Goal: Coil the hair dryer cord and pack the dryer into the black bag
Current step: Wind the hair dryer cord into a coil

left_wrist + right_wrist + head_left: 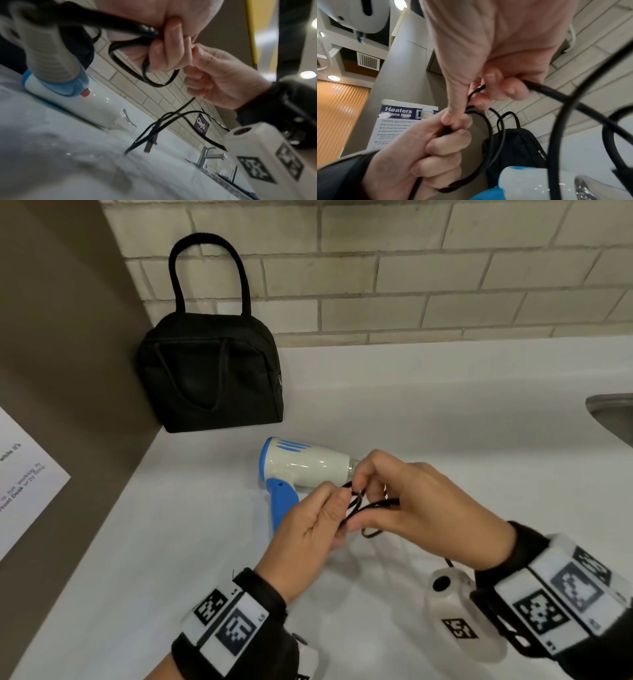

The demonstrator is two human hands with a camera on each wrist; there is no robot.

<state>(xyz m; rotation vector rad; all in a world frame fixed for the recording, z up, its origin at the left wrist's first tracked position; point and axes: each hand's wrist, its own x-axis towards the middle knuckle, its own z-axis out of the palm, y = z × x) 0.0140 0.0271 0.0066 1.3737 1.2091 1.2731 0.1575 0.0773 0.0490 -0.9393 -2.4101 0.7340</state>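
Note:
A white and blue hair dryer (pixel 301 463) lies on its side on the white counter (pixel 171 542), nozzle pointing right. Its black cord (pixel 371 505) is gathered in small loops just in front of it. My left hand (pixel 337 501) grips the bundled loops (pixel 130 67) between thumb and curled fingers. My right hand (pixel 363 484) pinches a strand of the cord (pixel 556 97) right beside the left. The plug (pixel 149 146) rests on the counter. The black bag (pixel 210 371) stands upright in the back left corner, apparently zipped shut, apart from both hands.
A brown side wall with a paper notice (pixel 24 474) borders the counter on the left. A tiled wall runs along the back. A steel sink (pixel 613 412) with a faucet (pixel 211 157) sits at the far right.

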